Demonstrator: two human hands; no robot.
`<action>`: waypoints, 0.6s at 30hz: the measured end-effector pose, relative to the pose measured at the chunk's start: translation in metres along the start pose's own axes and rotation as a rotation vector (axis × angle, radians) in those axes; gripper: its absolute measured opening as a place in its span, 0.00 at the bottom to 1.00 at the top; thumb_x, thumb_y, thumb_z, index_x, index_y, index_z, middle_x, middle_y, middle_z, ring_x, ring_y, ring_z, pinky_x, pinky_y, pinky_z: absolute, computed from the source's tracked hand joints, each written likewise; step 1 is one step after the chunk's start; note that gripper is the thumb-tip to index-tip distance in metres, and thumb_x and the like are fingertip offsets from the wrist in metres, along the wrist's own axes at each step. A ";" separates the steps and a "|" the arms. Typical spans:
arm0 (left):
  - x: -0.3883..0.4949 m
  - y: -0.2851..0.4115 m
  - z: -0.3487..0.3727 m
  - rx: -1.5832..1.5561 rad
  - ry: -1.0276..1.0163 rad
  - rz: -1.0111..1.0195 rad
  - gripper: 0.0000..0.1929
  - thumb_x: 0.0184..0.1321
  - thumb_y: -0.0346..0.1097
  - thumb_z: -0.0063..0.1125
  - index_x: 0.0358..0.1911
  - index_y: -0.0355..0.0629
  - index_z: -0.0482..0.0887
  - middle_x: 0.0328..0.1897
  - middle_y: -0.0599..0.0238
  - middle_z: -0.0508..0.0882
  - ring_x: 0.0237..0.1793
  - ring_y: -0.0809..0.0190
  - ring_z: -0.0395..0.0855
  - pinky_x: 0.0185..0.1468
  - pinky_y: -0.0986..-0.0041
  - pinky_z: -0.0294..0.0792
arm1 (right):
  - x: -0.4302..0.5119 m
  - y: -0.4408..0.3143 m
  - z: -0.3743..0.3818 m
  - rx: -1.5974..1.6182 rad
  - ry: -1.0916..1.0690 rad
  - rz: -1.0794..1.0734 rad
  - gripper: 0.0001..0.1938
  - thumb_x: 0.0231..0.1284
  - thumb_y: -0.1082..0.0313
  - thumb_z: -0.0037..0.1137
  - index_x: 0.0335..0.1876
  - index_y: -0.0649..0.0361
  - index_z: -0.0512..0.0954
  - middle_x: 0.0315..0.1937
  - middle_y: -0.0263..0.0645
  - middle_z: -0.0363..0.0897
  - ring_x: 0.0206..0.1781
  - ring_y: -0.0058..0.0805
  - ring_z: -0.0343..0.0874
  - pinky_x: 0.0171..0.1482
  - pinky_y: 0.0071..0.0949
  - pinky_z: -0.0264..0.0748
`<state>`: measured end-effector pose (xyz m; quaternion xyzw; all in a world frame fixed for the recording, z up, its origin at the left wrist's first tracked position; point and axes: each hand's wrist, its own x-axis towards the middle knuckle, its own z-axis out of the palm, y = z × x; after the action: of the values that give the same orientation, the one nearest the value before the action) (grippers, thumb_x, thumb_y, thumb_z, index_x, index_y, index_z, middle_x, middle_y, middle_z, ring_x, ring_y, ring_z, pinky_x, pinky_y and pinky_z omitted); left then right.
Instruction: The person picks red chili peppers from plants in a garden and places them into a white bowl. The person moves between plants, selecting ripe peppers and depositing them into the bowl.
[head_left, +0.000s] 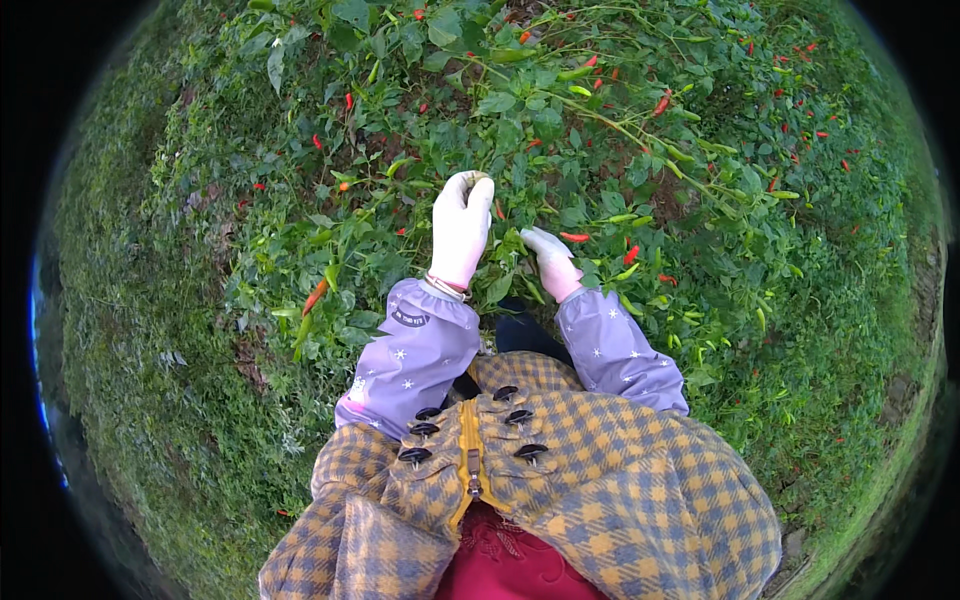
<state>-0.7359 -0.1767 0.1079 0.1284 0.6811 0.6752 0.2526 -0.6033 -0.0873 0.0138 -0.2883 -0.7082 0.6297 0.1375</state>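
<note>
My left hand, in a white glove, is raised among chili pepper plants with its thumb and fingertips drawn together; whether anything is pinched between them cannot be seen. To its right and lower, my right hand, also gloved, has its fingers stretched towards green leaves, partly bent, and its palm side is hidden. Just right of that hand lies a red chili, with another red chili farther right. An orange-red chili hangs left of my left forearm beside green ones.
Leafy plants with red and green chilies surround both hands. A long stem bearing green chilies leans across the upper right. Brown soil shows between leaves. A grassy strip runs along the right edge. My checked coat fills the bottom.
</note>
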 end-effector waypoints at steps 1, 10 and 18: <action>0.009 0.002 -0.004 -0.205 -0.026 -0.132 0.11 0.65 0.38 0.51 0.42 0.37 0.78 0.24 0.76 0.73 0.19 0.77 0.66 0.23 0.83 0.59 | -0.002 -0.010 0.002 0.268 -0.066 0.236 0.18 0.64 0.60 0.50 0.54 0.63 0.74 0.44 0.37 0.78 0.45 0.24 0.76 0.45 0.25 0.74; 0.085 -0.035 0.028 -0.337 -0.154 -0.420 0.10 0.65 0.42 0.55 0.35 0.44 0.78 0.23 0.73 0.75 0.18 0.73 0.71 0.20 0.81 0.63 | -0.014 0.027 0.045 0.306 -0.223 0.484 0.12 0.62 0.58 0.55 0.42 0.59 0.75 0.29 0.29 0.76 0.26 0.16 0.72 0.29 0.18 0.70; 0.134 -0.102 0.068 -0.151 -0.103 -0.495 0.08 0.58 0.29 0.52 0.41 0.38 0.78 0.26 0.65 0.79 0.24 0.68 0.78 0.22 0.80 0.69 | -0.031 0.048 0.059 0.127 -0.161 0.437 0.15 0.60 0.59 0.55 0.41 0.65 0.75 0.28 0.35 0.78 0.31 0.23 0.74 0.35 0.28 0.70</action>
<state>-0.7959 -0.0548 -0.0128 -0.0272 0.6258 0.6341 0.4535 -0.6003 -0.1518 -0.0380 -0.3744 -0.5965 0.7088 -0.0411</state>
